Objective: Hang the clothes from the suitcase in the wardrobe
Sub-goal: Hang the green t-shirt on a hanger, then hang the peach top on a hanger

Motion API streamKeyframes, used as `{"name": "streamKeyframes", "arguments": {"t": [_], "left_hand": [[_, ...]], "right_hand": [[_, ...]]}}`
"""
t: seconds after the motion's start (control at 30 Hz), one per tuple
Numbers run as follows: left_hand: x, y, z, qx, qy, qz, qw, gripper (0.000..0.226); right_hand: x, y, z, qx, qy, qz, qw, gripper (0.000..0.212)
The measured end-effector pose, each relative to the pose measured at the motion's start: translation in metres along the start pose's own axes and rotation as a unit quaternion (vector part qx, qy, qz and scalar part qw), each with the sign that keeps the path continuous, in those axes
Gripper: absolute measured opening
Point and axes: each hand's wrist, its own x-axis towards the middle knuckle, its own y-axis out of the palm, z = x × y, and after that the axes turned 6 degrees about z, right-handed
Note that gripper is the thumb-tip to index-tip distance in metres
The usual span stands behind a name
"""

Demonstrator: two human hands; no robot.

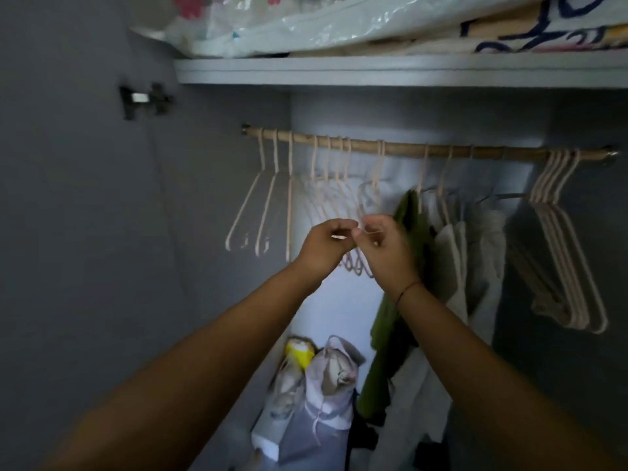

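A pale hanger [376, 171] is being pinched by the curled fingers [338, 227] of the left hand [323, 246] and the right hand [387, 249], which are being held close together. A green garment [413, 226] is hanging just right of the fingers, from the rod [401, 149] above them. Bags [326, 379] are lying well below the fingers.

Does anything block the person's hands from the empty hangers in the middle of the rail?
Nothing visible does. The left hand and right hand are at the empty hangers on the rail, fingers curled; blur hides the exact grip. The green garment hangs beside the right hand, not in front.
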Motion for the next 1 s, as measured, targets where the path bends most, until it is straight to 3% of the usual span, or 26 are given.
{"name": "streamKeyframes", "arguments": {"t": [0.23,0.5,0.73,1.0], "left_hand": [[-0.135,-0.095,0.029,0.109,-0.040,-0.118,0.986,0.040],[-0.335,-0.155,0.056,0.201,-0.153,-0.179,0.951,0.053],[-0.529,-0.203,0.052,0.222,-0.218,-0.240,0.920,0.058],[-0.742,-0.247,0.087,0.169,-0.322,-0.313,0.877,0.060]], "right_hand": [[-0.088,0.073,0.040,0.097,-0.012,0.192,0.977,0.040],[-0.230,0.145,0.073,0.175,-0.004,0.386,0.906,0.050],[-0.372,0.215,0.124,0.209,0.026,0.478,0.853,0.052],[-0.541,0.290,0.163,0.212,0.077,0.549,0.805,0.050]]}}
